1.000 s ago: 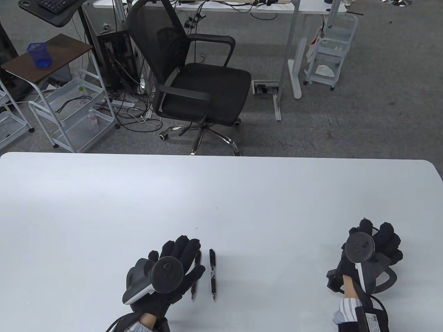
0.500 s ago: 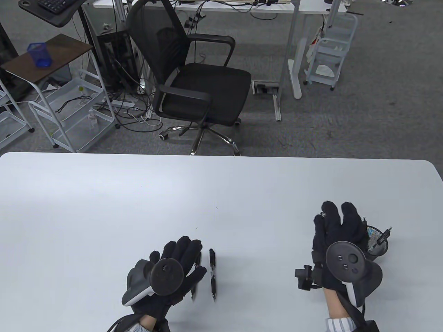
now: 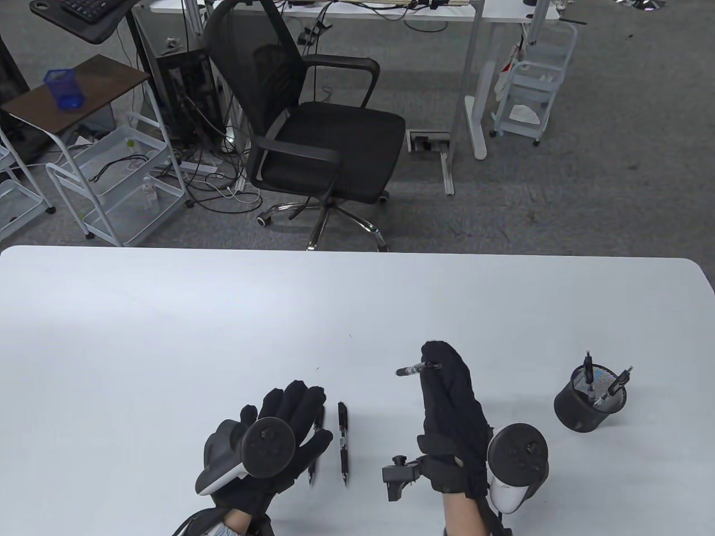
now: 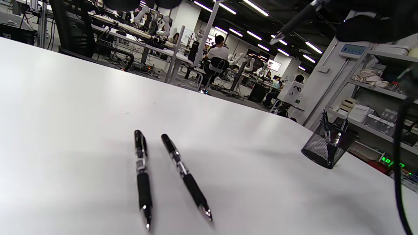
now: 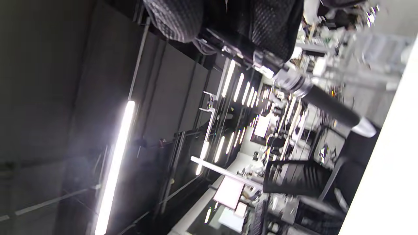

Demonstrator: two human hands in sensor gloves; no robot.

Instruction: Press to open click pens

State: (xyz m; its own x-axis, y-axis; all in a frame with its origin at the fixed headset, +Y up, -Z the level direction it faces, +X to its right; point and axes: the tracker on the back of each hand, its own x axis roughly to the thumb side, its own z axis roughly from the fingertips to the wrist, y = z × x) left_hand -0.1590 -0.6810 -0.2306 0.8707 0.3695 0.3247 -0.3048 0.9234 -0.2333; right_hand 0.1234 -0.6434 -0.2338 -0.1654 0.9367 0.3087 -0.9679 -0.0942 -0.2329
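Observation:
Two black click pens lie side by side on the white table, tips toward me. The left pen [image 3: 314,446] [image 4: 142,176] is partly under my left hand's fingers; the right pen [image 3: 342,441] [image 4: 186,176] lies bare beside it. My left hand [image 3: 290,399] is spread flat and holds nothing. My right hand [image 3: 438,363] is raised over the table's middle and grips a third pen [image 3: 416,369] [image 5: 326,104] that points left, its tip end sticking out; it also shows in the left wrist view [image 4: 294,21].
A black mesh pen cup [image 3: 589,402] [image 4: 328,145] with a few pens stands on the table at the right. A black office chair [image 3: 313,128] stands beyond the table's far edge [image 3: 357,251].
My right hand has left the pen cup and moved left to the table's middle with a pen in it. The cup is now uncovered. My left hand and the two pens have not moved.

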